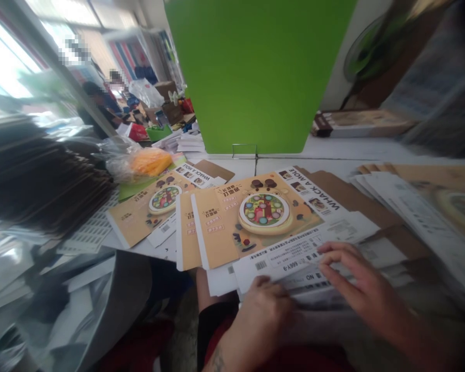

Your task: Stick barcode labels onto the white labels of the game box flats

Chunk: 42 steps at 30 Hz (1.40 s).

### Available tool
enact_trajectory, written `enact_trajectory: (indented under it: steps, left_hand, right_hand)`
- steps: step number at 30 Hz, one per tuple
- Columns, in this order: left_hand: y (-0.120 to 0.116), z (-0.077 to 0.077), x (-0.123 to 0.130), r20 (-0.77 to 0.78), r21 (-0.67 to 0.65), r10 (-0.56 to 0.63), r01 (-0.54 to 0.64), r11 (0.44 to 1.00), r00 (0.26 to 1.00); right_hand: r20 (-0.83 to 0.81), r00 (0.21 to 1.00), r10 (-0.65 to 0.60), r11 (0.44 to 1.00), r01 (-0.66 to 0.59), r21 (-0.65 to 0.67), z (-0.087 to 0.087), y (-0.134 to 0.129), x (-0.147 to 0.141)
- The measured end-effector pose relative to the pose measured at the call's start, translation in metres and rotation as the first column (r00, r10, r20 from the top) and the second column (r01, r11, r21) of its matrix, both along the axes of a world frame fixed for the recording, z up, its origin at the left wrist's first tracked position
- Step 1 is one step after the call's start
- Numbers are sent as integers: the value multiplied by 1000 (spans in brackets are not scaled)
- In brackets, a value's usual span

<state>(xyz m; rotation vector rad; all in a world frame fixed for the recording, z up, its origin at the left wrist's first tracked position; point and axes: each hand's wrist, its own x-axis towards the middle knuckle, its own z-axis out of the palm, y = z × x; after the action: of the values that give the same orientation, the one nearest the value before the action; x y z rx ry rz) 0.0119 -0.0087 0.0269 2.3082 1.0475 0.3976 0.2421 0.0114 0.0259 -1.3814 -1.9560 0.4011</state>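
The white tabletop stands before an upright green panel. One blurred person appears at upper left. Three overlapped "Whack a Mole" card blanks lie at center; a fourth blank is cut off at right. The right hand lies open on a barcoded sheet. The left hand is at the sheet's lower edge; its grip cannot be determined.

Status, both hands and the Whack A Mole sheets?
Left hand, right hand on white barcode edge of top Whack A Mole card sheet. Left grip unclear. Bagged orange item lies beyond the sheets, away from the hands.
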Motion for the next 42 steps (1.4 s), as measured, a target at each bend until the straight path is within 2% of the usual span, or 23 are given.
enact_trajectory:
  steps: [2, 4, 7, 10, 22, 42]
  left_hand:
    - [-4, -8, 5, -91, 108, -118, 127, 986, 989]
    - [-6, -16, 9, -150, 161, -166, 190, 968, 975]
    - [-6, -24, 10, -179, 187, -174, 207, 960, 968]
    - [-5, -26, 10, -173, 206, -191, 226, 952, 966]
    - [2, -28, 16, -179, 237, -229, 268, 934, 957]
    - [4, -24, 17, -190, 252, -230, 273, 928, 955]
  right_hand:
    - [1, 999, 32, 997, -32, -64, 2, 14, 1]
    - [5, 996, 89, 984, -88, -154, 0, 28, -2]
    - [16, 988, 153, 950, -143, -278, -8, 44, -7]
    - [34, 987, 156, 935, -136, -327, -17, 51, -9]
    - [82, 990, 115, 953, -87, -292, -39, 48, -13]
    - [43, 995, 92, 946, -74, -316, -44, 46, -16]
